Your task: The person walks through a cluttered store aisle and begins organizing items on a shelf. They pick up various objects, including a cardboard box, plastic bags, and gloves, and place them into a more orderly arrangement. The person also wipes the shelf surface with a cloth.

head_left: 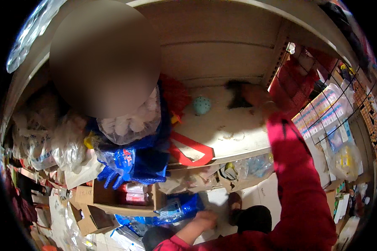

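Observation:
My right arm, in a red sleeve, reaches onto a pale shelf [238,140]. At its end my right hand [259,97], dim and blurred by motion, is closed on a black cloth-like thing [237,94] against the shelf surface; its exact kind is unclear. Left of it sits a round mint-coloured object with dark dots [202,105]. A red strap-like loop [191,151] lies at the shelf's front edge. Low down, above the floor by my knees, my left hand [206,219] has its fingers curled in; whether anything is inside is hidden.
Blue packaged gloves [127,167] and clear plastic bags [40,142] crowd the left. Below stand an open cardboard box [123,209] with red-and-white packs and a blue plastic package [176,209]. A black wire grid [322,108] borders the right side. A blurred round patch covers the upper left.

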Action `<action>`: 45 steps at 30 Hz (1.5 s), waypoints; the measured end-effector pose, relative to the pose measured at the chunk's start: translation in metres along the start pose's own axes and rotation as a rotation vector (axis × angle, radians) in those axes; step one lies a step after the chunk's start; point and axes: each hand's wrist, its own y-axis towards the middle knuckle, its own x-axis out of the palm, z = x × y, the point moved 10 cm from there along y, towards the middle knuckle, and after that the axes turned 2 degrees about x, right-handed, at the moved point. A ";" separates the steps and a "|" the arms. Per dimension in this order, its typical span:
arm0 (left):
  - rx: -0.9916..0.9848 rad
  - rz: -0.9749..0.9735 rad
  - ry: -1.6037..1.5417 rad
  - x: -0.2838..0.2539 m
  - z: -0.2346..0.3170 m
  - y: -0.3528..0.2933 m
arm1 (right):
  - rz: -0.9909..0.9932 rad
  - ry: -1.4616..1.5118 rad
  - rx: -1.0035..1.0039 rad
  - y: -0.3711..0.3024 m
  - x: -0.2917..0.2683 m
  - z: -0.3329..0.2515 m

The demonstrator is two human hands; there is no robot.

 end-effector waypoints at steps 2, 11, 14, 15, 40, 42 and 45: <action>0.022 0.079 -0.045 0.011 -0.006 0.007 | -0.056 -0.080 0.108 -0.018 0.019 0.053; 0.016 0.054 0.113 0.018 -0.009 0.000 | -0.065 0.198 -0.012 0.084 -0.048 -0.153; 0.037 0.105 -0.011 0.003 -0.004 0.008 | -0.016 0.216 -0.012 0.094 -0.019 -0.153; -0.003 0.045 -0.043 0.005 -0.008 0.007 | -0.029 0.286 -0.025 0.095 -0.022 -0.155; 0.040 0.024 0.121 -0.001 0.018 -0.021 | -0.463 -0.042 0.684 -0.161 -0.078 0.012; 0.031 0.009 0.140 -0.006 0.027 -0.027 | -0.469 -0.017 0.731 -0.166 -0.088 0.000; 0.087 0.000 0.168 -0.001 0.031 -0.026 | -0.549 0.025 0.731 -0.159 -0.091 -0.037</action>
